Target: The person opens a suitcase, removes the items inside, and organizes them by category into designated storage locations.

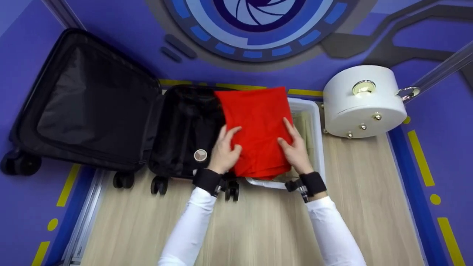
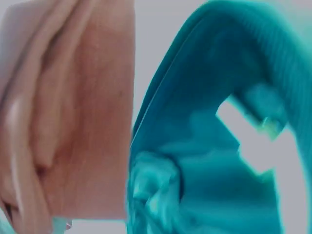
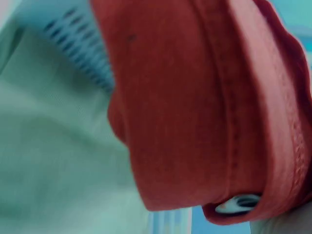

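Between the left hand and the right hand, a folded red cloth is held above the adjoining edges of an open suitcase and a white basket. Each hand is partly open, with thumb and forefinger apart, and grips one side of the red cloth. The remaining fingers are largely hidden; how tightly they close cannot be told.

To the left of the left hand lies the suitcase body, with a small round disc just beside the wrist. Farther left, the suitcase lid stands open. Under and beside the right hand is the basket, containing a pale cloth. Beyond the right hand, farther right, a white box with metal handles stands on the table.

Only the head view shows both hands with the lid and the white box. The right wrist view adds stitched seams on the red cloth, a small shiny fitting at its lower edge and the perforated wall of the basket. The left wrist view is blurred and discoloured; it shows layered folds and the suitcase interior.
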Demonstrator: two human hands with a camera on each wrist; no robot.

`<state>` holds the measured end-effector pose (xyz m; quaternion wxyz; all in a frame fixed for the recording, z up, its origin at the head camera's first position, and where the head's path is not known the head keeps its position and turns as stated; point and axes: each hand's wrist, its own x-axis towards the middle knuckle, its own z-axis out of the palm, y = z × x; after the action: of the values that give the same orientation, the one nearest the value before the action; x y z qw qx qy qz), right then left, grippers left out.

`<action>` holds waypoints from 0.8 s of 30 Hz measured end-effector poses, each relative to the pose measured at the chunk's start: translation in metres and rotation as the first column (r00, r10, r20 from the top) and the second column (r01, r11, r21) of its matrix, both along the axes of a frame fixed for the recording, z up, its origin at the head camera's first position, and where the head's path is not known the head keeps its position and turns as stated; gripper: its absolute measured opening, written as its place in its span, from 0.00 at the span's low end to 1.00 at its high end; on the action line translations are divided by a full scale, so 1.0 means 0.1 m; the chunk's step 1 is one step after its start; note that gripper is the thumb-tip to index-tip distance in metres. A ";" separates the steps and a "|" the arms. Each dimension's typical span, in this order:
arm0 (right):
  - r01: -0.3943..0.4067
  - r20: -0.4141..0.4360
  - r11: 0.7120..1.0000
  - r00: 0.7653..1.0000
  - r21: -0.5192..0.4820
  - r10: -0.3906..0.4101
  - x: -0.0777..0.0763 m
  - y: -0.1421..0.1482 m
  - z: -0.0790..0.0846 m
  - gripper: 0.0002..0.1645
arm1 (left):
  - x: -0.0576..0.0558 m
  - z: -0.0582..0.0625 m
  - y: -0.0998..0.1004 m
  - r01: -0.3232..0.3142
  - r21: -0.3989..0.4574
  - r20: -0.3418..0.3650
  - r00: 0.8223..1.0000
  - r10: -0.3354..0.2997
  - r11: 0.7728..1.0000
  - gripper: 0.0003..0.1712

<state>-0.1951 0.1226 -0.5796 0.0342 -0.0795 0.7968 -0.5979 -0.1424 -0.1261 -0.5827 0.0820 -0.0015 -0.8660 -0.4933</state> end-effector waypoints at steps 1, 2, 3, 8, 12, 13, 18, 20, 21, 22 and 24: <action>0.008 0.004 1.000 1.000 0.000 -0.008 0.01 0.08 -0.03 0.44 | 0.00 -0.02 0.07 0.024 -0.018 0.028 0.999 -0.023 1.000 0.38; 0.015 0.009 1.000 1.000 0.001 -0.015 0.03 0.15 -0.07 0.45 | -0.01 -0.04 0.13 0.049 -0.035 0.052 0.998 -0.047 0.998 0.39; 0.030 0.015 1.000 0.999 0.008 -0.030 0.04 0.22 -0.11 0.45 | -0.02 -0.07 0.18 0.073 -0.049 0.078 0.995 -0.069 0.996 0.40; 0.068 0.066 0.997 0.995 0.046 -0.071 0.08 0.53 -0.27 0.46 | -0.06 -0.14 0.43 0.190 -0.097 0.183 0.968 -0.170 0.977 0.44; 0.078 0.116 0.994 0.990 0.076 -0.086 0.06 0.70 -0.34 0.46 | -0.15 -0.15 0.59 0.253 -0.128 0.266 0.940 -0.213 0.959 0.44; 0.080 0.129 0.993 0.988 0.085 -0.091 0.05 0.73 -0.35 0.47 | -0.18 -0.15 0.62 0.266 -0.140 0.283 0.934 -0.219 0.954 0.44; 0.081 0.178 0.990 0.979 0.119 -0.102 0.01 0.82 -0.40 0.51 | -0.34 -0.17 0.74 0.327 -0.173 0.346 0.903 -0.253 0.929 0.44; 0.067 0.184 0.988 0.979 0.137 -0.091 -0.01 0.84 -0.42 0.52 | -0.40 -0.24 0.76 0.331 -0.186 0.358 0.900 -0.250 0.925 0.44; 0.056 0.184 0.987 0.979 0.150 -0.084 -0.02 0.84 -0.43 0.53 | -0.43 -0.29 0.77 0.330 -0.184 0.364 0.898 -0.248 0.926 0.45; 0.044 0.184 0.985 0.980 0.165 -0.074 -0.03 0.84 -0.44 0.53 | -0.46 -0.37 0.78 0.326 -0.185 0.370 0.897 -0.242 0.927 0.45; 0.020 0.188 0.981 0.981 0.194 -0.057 -0.05 0.84 -0.48 0.54 | -0.51 -0.49 0.81 0.327 -0.159 0.393 0.887 -0.244 0.932 0.46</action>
<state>-0.2002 0.2071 -0.6271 0.1070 -0.0024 0.8450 -0.5240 -0.1932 -0.0452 -0.6316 -0.1553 -0.0466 -0.9055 -0.3922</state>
